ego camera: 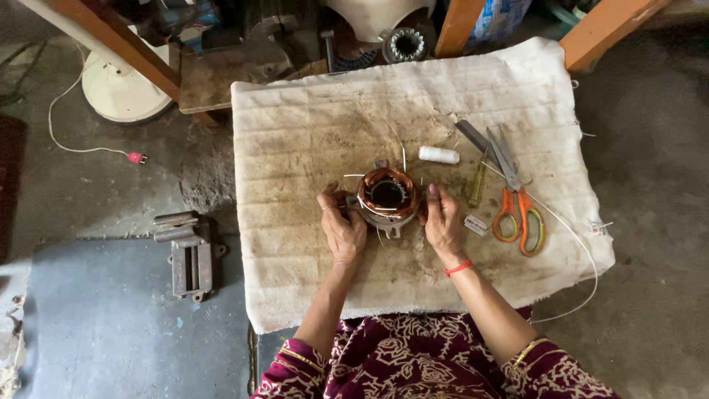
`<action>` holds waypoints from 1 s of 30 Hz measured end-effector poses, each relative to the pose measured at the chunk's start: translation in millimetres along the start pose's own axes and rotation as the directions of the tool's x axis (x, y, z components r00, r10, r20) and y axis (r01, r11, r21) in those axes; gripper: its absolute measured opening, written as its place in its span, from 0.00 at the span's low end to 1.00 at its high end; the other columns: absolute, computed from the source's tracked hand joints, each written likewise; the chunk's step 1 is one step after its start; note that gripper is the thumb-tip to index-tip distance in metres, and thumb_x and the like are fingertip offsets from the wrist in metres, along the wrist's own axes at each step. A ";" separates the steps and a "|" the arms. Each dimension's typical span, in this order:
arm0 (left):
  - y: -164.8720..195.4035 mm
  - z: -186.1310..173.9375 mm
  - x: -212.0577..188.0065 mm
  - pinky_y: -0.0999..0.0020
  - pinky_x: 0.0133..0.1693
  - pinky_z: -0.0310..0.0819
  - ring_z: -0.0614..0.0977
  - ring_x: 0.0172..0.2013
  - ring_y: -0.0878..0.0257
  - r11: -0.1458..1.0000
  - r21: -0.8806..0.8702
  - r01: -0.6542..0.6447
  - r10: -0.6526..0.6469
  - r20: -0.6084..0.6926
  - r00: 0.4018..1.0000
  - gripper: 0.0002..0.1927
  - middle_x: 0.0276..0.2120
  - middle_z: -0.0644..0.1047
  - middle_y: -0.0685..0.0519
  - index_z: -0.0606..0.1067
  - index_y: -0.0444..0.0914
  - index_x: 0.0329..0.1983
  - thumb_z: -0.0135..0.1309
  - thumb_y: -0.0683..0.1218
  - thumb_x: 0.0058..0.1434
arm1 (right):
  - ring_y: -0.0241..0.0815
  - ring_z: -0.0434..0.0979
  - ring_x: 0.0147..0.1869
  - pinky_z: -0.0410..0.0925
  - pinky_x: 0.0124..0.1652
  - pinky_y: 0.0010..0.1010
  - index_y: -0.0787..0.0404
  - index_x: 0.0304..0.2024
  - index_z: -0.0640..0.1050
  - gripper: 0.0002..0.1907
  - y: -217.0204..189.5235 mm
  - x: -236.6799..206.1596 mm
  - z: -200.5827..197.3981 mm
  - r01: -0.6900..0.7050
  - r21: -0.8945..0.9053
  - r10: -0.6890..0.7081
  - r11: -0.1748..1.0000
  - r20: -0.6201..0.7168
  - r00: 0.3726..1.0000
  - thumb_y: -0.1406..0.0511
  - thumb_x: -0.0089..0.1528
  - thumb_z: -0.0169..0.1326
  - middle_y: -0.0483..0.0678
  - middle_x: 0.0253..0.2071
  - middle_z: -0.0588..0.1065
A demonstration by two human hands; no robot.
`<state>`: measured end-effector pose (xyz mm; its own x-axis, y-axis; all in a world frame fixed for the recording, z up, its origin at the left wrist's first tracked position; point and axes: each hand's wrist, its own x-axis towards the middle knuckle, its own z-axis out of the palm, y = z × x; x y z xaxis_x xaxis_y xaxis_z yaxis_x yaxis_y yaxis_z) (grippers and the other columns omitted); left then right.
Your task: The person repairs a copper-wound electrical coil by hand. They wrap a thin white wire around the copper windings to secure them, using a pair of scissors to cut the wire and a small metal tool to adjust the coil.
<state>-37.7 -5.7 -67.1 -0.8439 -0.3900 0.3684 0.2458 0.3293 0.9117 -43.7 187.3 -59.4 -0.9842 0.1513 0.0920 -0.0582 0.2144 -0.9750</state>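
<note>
Copper-wound stator (388, 195) at middle of stained cloth (295, 133). Left hand (342, 225) and right hand (442, 220) clasp its sides, fingers closed. Scissors (517, 199), thread spool (439, 154) right of stator; possibly a screwdriver (478, 183) between.

Shiny copper winding (388, 182) in a dull metal housing (387, 216) between the fingers (331, 201), sitting on rough stained cloth (310, 133).
</note>
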 end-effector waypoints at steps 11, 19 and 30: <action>-8.5 -0.6 -3.2 0.62 0.44 0.79 0.83 0.39 0.52 0.999 -0.024 -0.026 0.026 0.005 1.000 0.31 0.40 0.79 0.42 0.65 0.32 0.63 0.41 0.30 0.53 | 0.33 0.67 0.21 0.60 0.25 0.30 0.62 0.34 0.73 0.18 -11.8 -4.4 -1.1 0.096 -0.127 -0.101 0.987 -0.034 0.994 0.58 0.74 0.43 0.42 0.19 0.68; -17.7 0.7 0.3 0.62 0.45 0.79 0.82 0.42 0.54 0.999 -0.022 -0.027 0.026 -0.017 1.000 0.30 0.44 0.79 0.42 0.63 0.32 0.65 0.37 0.29 0.57 | 0.33 0.66 0.21 0.60 0.24 0.30 0.62 0.33 0.72 0.19 -1.9 -3.2 -0.2 0.109 -0.093 -0.113 0.990 -0.038 0.993 0.58 0.75 0.43 0.43 0.19 0.67; -26.8 -15.3 22.1 0.54 0.50 0.81 0.84 0.48 0.47 0.413 -0.776 0.477 -0.611 0.152 0.777 0.31 0.50 0.76 0.32 0.62 0.24 0.65 0.43 0.55 0.73 | 0.40 0.65 0.28 0.61 0.31 0.34 0.66 0.34 0.70 0.20 11.4 1.6 -0.7 0.311 -0.294 -0.345 0.904 -0.071 0.936 0.59 0.77 0.45 0.50 0.24 0.68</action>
<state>-55.6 -36.3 -80.5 -0.8782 -0.3736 -0.2988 0.0691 -0.7171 0.6935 -45.8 190.6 -70.2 -0.8894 0.1360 0.4365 -0.3092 0.5242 -0.7935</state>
